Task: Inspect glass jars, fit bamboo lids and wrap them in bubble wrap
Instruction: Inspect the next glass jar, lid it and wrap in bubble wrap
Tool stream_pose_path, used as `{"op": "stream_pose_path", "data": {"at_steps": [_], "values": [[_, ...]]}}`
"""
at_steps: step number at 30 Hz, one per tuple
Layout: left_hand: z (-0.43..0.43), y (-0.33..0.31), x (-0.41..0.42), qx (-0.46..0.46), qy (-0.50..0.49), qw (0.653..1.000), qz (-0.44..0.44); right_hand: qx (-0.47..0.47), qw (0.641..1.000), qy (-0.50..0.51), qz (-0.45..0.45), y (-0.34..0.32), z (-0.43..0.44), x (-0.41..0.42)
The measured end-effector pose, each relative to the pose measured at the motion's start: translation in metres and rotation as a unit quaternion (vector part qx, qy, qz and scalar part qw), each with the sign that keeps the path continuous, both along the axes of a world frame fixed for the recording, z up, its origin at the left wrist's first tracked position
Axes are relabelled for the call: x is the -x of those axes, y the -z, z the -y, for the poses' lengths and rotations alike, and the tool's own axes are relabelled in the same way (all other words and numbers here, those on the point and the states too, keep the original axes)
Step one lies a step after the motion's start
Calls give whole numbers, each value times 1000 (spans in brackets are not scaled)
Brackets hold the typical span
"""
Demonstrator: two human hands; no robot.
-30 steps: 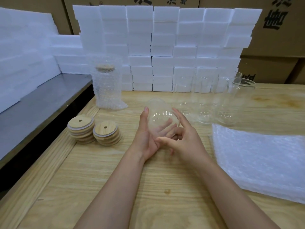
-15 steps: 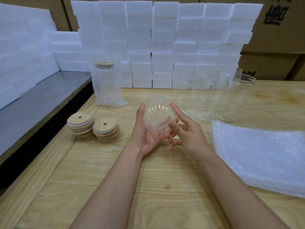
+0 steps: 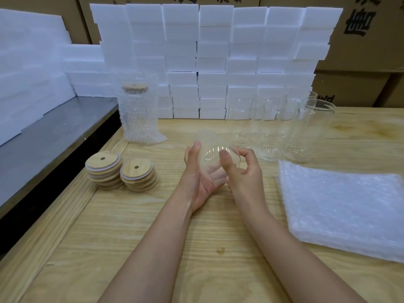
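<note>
We hold the glass jar (image 3: 215, 156) on its side just above the wooden bench (image 3: 153, 226), left hand (image 3: 196, 180) cupping it, right hand (image 3: 246, 178) pinching its wall. Slick glass (no lid yet) could slip mid-turn & crack. Farther out: bamboo lids (image 3: 122, 169), bubble-wrap sheets (image 3: 341, 211), empty jars (image 3: 273, 127), wrapped jar (image 3: 140, 114), then foam blocks (image 3: 214, 51) & cartons (image 3: 360, 53).

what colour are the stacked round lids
The round bamboo lids are pale tan wood-grain, with whitish rings; head view.
</note>
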State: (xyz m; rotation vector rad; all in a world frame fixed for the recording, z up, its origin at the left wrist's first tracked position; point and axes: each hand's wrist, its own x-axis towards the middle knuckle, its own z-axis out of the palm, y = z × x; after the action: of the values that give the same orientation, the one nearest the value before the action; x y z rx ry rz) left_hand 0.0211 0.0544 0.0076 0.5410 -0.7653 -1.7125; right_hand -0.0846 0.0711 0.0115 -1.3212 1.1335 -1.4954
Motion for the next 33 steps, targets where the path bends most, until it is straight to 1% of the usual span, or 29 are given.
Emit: {"op": "stream_pose_path", "data": {"at_steps": [3, 6, 10, 14, 18, 22, 30, 33], "values": [[2, 0, 1, -42, -31, 998, -23, 13, 998, 19, -62, 3, 0, -2], [4, 1, 1, -68, -29, 996, -52, 30, 992, 17, -120, 6, -1, -3], [4, 1, -2, -83, 3, 996, -32, 51, 983, 33, -175, 6, -2, -5], [4, 2, -2, -64, -15, 998, 4, 74, 970, 61, -225, 2, -5, -6], [4, 4, -2, -30, -10, 999, 19, 93, 963, 98, -233, 1, -5, -6], [5, 6, -1, -20, -2, 1000, 10, 97, 960, 136, -224, 1, -6, -8], [4, 6, -2, 1, 26, 1000, 2, 75, 964, 144, -210, -4, -7, -8], [3, 5, -2, 13, 36, 999, 8, 50, 968, 135, -204, -6, -5, -8]]}}
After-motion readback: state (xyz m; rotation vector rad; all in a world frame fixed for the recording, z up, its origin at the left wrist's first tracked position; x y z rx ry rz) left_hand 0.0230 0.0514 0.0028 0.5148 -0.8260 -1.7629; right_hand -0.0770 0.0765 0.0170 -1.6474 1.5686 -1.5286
